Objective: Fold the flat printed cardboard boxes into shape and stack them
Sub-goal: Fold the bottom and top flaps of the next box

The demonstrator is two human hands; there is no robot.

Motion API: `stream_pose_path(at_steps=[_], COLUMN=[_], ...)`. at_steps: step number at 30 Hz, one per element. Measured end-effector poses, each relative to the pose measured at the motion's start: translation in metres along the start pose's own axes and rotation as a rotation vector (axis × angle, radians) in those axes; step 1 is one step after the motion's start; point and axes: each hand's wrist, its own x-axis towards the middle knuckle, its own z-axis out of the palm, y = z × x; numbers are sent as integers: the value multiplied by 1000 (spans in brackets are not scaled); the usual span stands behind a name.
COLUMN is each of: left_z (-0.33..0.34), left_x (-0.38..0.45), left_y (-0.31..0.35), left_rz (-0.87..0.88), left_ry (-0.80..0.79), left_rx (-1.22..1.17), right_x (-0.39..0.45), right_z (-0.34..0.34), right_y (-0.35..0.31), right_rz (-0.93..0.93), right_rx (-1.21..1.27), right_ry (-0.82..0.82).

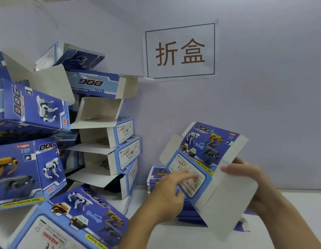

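A blue printed "DOG" cardboard box [206, 155] is lifted above the table at right, partly opened, its white inner flap [226, 203] hanging toward me. My left hand [170, 191] lies against its printed warning panel with fingers stretched out. My right hand [253, 178] grips the box's right edge, fingers curled over the white flap. Beneath it lies a stack of flat boxes [188, 214] on the white table.
A tall, leaning pile of folded boxes [106, 141] with open ends fills the left side against the wall. One folded box [75, 221] lies at the front left. A paper sign [180, 51] hangs on the wall. The white table [299, 200] shows at right.
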Motion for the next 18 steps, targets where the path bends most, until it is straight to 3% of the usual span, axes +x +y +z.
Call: stream_pose_path(at_steps=[4, 6, 11, 14, 16, 18], left_z=[18, 22, 17, 16, 12, 11], left_x=[0, 2, 3, 2, 2, 2], left_y=[16, 18, 24, 28, 29, 29], left_rz=[-31, 2, 9, -105, -233, -341], left_ry=[187, 302, 311, 416, 584, 646], left_rx=[-143, -62, 25, 38, -47, -173], right_x=[6, 9, 13, 12, 11, 10], right_z=[18, 21, 34, 39, 43, 50], right_y=[3, 5, 12, 11, 11, 12], right_rz=[-18, -25, -54, -69, -46, -67], right_rx=[-76, -146, -358, -409, -411, -484], right_ry=[-66, -100, -224, -271, -297, -278])
